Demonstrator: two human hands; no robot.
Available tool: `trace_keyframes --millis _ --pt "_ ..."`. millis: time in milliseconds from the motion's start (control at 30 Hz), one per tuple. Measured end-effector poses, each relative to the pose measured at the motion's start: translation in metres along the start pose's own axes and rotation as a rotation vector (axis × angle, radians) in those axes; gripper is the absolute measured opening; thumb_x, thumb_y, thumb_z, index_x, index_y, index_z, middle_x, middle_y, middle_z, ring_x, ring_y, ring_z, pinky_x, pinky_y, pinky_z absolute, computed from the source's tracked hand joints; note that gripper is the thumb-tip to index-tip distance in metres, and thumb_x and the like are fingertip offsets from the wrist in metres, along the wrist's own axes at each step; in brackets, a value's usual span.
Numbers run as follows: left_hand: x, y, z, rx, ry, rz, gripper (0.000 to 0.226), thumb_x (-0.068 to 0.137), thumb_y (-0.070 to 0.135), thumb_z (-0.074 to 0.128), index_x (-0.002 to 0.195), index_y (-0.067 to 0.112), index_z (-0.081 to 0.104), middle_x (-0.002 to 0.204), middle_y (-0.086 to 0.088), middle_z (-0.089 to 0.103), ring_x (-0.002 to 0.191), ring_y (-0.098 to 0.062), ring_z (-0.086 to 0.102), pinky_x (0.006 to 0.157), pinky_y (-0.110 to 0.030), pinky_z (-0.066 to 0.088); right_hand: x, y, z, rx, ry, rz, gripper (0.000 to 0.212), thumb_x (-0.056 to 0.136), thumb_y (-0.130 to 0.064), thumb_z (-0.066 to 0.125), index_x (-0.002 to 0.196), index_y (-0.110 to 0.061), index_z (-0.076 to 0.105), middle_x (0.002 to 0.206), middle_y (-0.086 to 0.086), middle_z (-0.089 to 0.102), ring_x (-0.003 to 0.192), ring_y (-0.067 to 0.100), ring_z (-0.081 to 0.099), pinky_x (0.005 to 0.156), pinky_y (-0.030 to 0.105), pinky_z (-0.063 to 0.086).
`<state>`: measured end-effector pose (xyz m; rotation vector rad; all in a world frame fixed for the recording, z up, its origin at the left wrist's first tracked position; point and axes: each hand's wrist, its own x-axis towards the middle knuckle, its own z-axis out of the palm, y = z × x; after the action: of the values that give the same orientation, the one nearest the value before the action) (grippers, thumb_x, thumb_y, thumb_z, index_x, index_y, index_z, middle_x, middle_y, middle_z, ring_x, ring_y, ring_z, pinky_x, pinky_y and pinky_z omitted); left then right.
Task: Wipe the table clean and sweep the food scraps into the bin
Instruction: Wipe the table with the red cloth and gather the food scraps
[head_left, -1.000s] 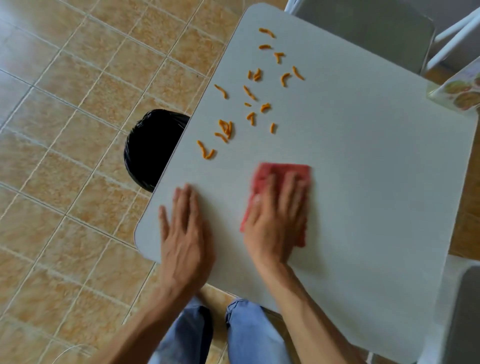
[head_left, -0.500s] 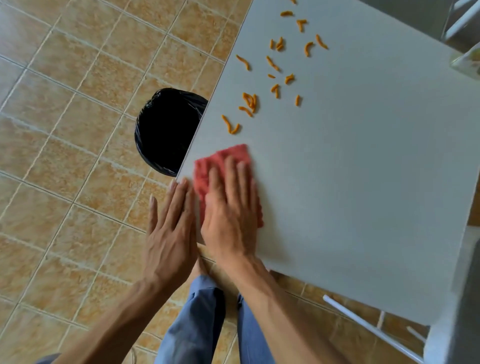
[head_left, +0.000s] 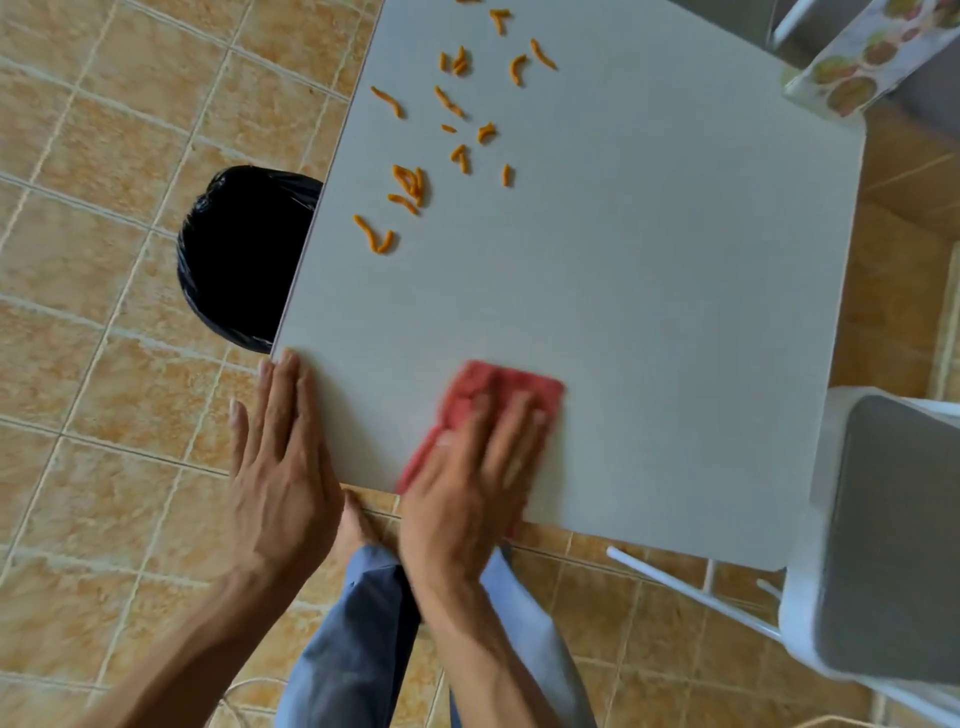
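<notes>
While the flat, open right hand (head_left: 467, 483) is pressing the red cloth (head_left: 498, 395), the open left hand (head_left: 283, 467) is steadying the surface (head_left: 649, 312); it should be pushing toward the orange scraps (head_left: 410, 187) at upper middle.

Floor (head_left: 104, 249): tan, mottled square tiles with pale grout lines, running diagonally across the view. Grey-seated chair (head_left: 893, 540) with white frame at lower right, blurred. White metal leg bar (head_left: 691, 592) slants over the tiles beside it. Patterned box (head_left: 857, 62) printed with round fruit-like shapes at upper right, partly cut off. Blue trouser legs (head_left: 358, 639) and a bare foot (head_left: 356, 530) at bottom centre. Thin pale cord (head_left: 244, 691) loops on the floor.
</notes>
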<state>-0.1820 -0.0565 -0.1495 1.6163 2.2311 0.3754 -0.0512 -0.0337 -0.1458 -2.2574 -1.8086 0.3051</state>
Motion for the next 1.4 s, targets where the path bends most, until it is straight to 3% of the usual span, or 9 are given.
trace_keyframes --millis 133,367,533,667,900,1033,1133,1300,1400 --pt "-0.001 -0.009 -0.008 -0.03 0.024 -0.015 0.057 0.097 0.008 0.026 0.153 0.001 0.024 0.163 -0.012 0.018 0.153 -0.022 0.01 0.124 -0.047 0.005 0.008 -0.007 0.0 -0.026 -0.284 -0.584 0.06 0.102 -0.04 0.05 0.158 -0.027 0.032 0.169 0.006 0.019 0.158 0.029 0.009 0.128 0.049 0.015" --pt "-0.003 -0.069 -0.039 0.036 0.018 -0.229 0.054 0.099 0.002 0.027 0.153 0.003 0.025 0.163 -0.01 0.019 0.153 -0.021 0.012 0.123 -0.047 0.009 0.019 -0.043 0.017 0.023 -0.025 0.034 0.053 0.101 -0.027 0.05 0.152 -0.01 0.044 0.163 0.018 0.033 0.152 0.04 0.027 0.121 0.055 0.027" --pt "0.01 -0.071 -0.055 0.024 0.029 -0.241 0.053 0.1 0.002 0.03 0.153 0.003 0.025 0.163 -0.011 0.019 0.152 -0.021 0.012 0.123 -0.046 0.011 -0.012 -0.064 0.019 0.1 -0.361 -0.613 0.057 0.106 -0.035 0.044 0.159 -0.023 0.028 0.17 0.004 0.013 0.159 0.025 -0.001 0.128 0.05 0.009" --pt "0.029 -0.045 -0.051 -0.036 0.021 -0.187 0.058 0.094 0.013 0.024 0.151 0.003 0.028 0.162 -0.013 0.022 0.152 -0.024 0.014 0.122 -0.047 0.013 -0.001 -0.002 -0.007 0.07 -0.392 -0.716 0.062 0.1 -0.027 0.055 0.158 -0.023 0.033 0.169 0.0 0.02 0.159 0.018 0.005 0.128 0.046 0.015" --pt "0.052 0.03 -0.013 -0.101 0.021 -0.015 0.06 0.092 0.018 0.029 0.148 -0.002 0.03 0.16 -0.019 0.023 0.151 -0.031 0.016 0.122 -0.047 0.013 0.067 0.165 -0.063 -0.101 -0.038 -0.086 0.055 0.103 -0.025 0.028 0.152 -0.001 0.04 0.164 0.018 0.029 0.154 0.036 0.023 0.122 0.052 0.029" --pt "0.07 0.066 0.009 -0.127 0.03 -0.095 0.063 0.094 0.023 0.031 0.151 -0.002 0.022 0.163 -0.018 0.015 0.152 -0.031 0.008 0.123 -0.043 0.003 0.131 0.144 -0.055 -0.083 0.119 0.525 0.062 0.103 -0.033 0.039 0.156 -0.002 0.031 0.165 0.026 0.019 0.154 0.043 0.013 0.128 0.048 0.006" --pt "0.084 0.09 0.025 -0.122 0.078 -0.253 0.063 0.096 0.02 0.038 0.151 -0.004 0.018 0.164 -0.018 0.009 0.152 -0.031 0.002 0.123 -0.048 0.0 0.138 0.085 -0.033 -0.047 0.15 0.189 0.056 0.1 -0.032 0.044 0.152 -0.011 0.044 0.162 0.023 0.031 0.152 0.044 0.023 0.125 0.05 0.016" --pt "0.102 0.123 0.038 -0.097 0.116 -0.455 0.068 0.099 0.027 0.038 0.152 -0.006 0.012 0.164 -0.02 0.003 0.152 -0.033 -0.002 0.122 -0.053 -0.001 0.163 0.088 -0.034 -0.095 -0.191 -0.668 0.056 0.105 -0.05 0.035 0.156 -0.028 0.038 0.168 0.008 0.024 0.157 0.029 0.013 0.125 0.05 0.02" --pt "0.111 0.133 0.04 -0.106 0.127 -0.568 0.066 0.101 0.029 0.033 0.154 -0.002 0.008 0.165 -0.016 0.0 0.153 -0.029 -0.005 0.122 -0.052 -0.003 0.209 0.118 -0.032 -0.172 -0.05 -0.445 0.057 0.105 -0.047 0.032 0.157 -0.023 0.036 0.166 0.013 0.026 0.155 0.035 0.02 0.122 0.053 0.025"
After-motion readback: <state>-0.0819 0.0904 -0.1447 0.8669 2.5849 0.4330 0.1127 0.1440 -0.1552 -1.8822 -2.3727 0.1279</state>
